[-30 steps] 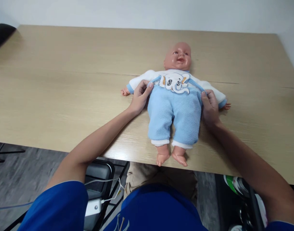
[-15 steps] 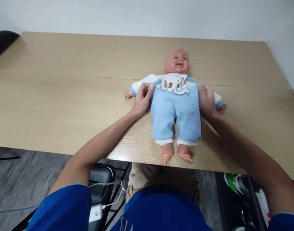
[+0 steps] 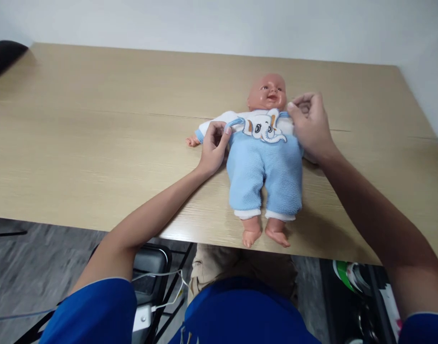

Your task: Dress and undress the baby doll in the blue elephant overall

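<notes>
A baby doll [image 3: 267, 93] lies on its back on the table, feet toward me. Its outfit has white sleeves, blue fleece trousers [image 3: 264, 167] and an elephant patch [image 3: 263, 126] on the chest. Between thumb and fingers, my left hand [image 3: 215, 145] pinches the blue strap [image 3: 236, 122] at the left side of the chest. On the other side, my right hand [image 3: 312, 126] is raised by the doll's shoulder, fingers closed at the end of the other blue strap [image 3: 283, 114]. That hand hides the doll's arm on this side.
The wooden table [image 3: 97, 143] reaches back to a white wall [image 3: 219, 24]. Below its front edge are a black chair [image 3: 152, 253], a white adapter with cables [image 3: 143, 317], and a dark bin or crate with several items [image 3: 351, 282]. Another black chair back [image 3: 5, 57] stands far left.
My right hand has moved up from the doll's side to beside its shoulder, covering the doll's arm there. My left hand keeps its pinch. The elephant patch's right ear stands higher.
</notes>
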The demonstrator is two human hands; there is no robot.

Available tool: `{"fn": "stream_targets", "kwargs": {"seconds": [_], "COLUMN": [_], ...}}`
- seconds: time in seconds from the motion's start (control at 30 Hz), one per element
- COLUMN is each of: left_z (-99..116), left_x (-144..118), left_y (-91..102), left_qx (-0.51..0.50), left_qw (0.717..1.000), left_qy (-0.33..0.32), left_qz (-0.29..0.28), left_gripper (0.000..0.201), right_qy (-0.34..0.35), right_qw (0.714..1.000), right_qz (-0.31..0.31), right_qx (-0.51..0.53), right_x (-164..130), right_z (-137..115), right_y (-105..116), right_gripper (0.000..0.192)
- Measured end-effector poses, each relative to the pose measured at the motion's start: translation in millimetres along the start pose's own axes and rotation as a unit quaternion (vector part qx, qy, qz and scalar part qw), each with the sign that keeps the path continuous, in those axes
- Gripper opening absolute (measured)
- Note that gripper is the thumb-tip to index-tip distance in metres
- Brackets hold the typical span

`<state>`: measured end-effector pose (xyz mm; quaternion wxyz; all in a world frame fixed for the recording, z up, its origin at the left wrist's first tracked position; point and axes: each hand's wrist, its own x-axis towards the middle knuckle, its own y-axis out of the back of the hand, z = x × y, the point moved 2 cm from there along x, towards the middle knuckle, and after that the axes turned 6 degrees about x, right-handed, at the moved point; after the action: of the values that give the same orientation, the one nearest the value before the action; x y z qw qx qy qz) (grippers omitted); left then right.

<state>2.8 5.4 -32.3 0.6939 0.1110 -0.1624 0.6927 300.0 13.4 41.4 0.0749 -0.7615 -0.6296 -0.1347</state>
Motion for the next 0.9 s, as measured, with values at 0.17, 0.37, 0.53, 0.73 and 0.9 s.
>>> {"fn": "stream_targets", "kwargs": {"seconds": [0.17, 0.37, 0.53, 0.73, 0.9], "left_z": [2, 7, 14, 14, 14], "left_x": [-1, -5, -9, -12, -14], "left_y": [-1.7, -1.9, -3.3, -4.9, -8.2], "left_qx": [0.026, 0.044, 0.061, 0.048, 0.06], "left_qw": [1.0, 0.998, 0.997, 0.997, 0.995], "left_qy": [-0.011, -0.031, -0.037, -0.044, -0.048], "left_qz": [0.004, 0.033, 0.034, 0.029, 0.056], "left_gripper": [0.064, 0.062, 0.064, 0.061, 0.061], "right_qy": [0.125, 0.046, -0.032, -0.005, 0.064], "right_qw": [0.963, 0.875, 0.887, 0.873, 0.89], "right_qz": [-0.132, -0.428, -0.451, -0.454, -0.413], "right_qx": [-0.197, -0.222, -0.091, -0.176, -0.184], "right_x": [18, 77, 108, 87, 78], "right_z": [-32, -15, 19, 0, -31], "right_y": [-62, -147, -192, -195, -157], "right_gripper": [0.022, 0.044, 0.053, 0.051, 0.048]}}
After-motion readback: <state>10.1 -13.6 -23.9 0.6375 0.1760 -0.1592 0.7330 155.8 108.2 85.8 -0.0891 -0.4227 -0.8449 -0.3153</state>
